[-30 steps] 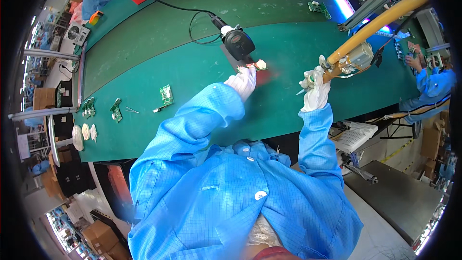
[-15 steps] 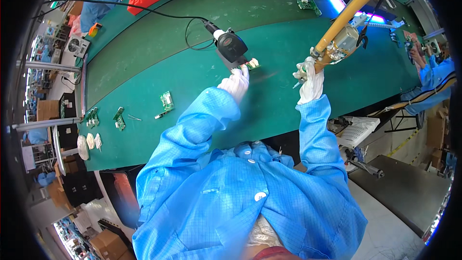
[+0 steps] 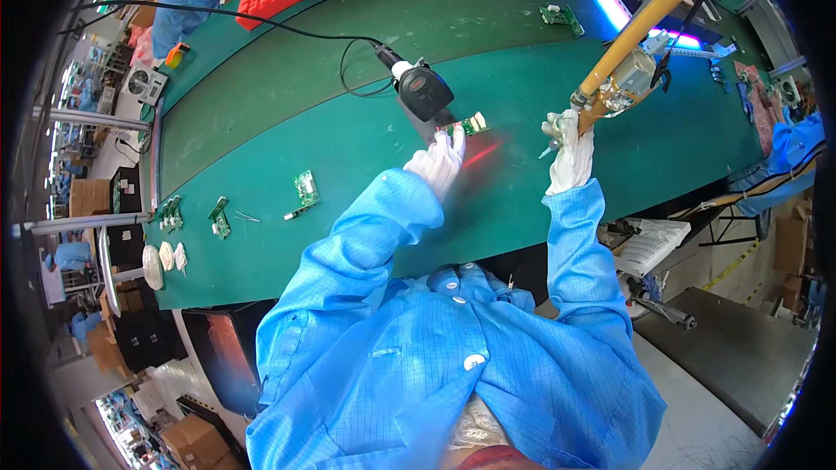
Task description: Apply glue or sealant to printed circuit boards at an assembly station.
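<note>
While a small green circuit board (image 3: 468,125) lies mid-table under the black scanner (image 3: 424,91), your left hand (image 3: 441,162) pinches its near end; your right hand (image 3: 570,150) grips the hanging yellow tool (image 3: 629,78). A nudge could spoil the scan.

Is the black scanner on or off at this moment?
On: the scanner throws a red line on the green mat beside the small board.
</note>
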The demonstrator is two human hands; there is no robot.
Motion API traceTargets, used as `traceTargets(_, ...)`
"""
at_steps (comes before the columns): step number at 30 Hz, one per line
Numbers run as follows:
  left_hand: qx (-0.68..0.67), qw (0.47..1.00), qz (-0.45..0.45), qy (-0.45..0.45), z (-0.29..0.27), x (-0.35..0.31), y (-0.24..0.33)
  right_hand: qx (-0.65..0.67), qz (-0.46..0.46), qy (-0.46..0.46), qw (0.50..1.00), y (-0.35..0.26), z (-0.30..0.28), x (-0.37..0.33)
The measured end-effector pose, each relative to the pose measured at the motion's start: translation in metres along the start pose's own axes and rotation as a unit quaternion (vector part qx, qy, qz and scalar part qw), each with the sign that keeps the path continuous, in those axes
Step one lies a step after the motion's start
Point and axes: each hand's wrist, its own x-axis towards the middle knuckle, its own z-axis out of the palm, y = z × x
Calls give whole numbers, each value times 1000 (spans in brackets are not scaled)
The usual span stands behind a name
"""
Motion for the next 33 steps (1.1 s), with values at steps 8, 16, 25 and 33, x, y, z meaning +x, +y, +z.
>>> traceTargets(8, -243, 960, -60, -125, 8, -11, -5, -97, -55, 22, 993, 12, -7, 22)
traceTargets(16, -287, 954, -81, -23, 50, -30, -12, -103, -91, -27, 990, -13, -1, 24)
traceTargets(25, -300, 945, -127, -41, 46, -20, 2, -141, 45, -91, 985, 38, 23, -29)
traceTargets(33, -456, 842, -282, 55, 30, -42, 18, -98, -11, -119, 988, 41, 33, -60)
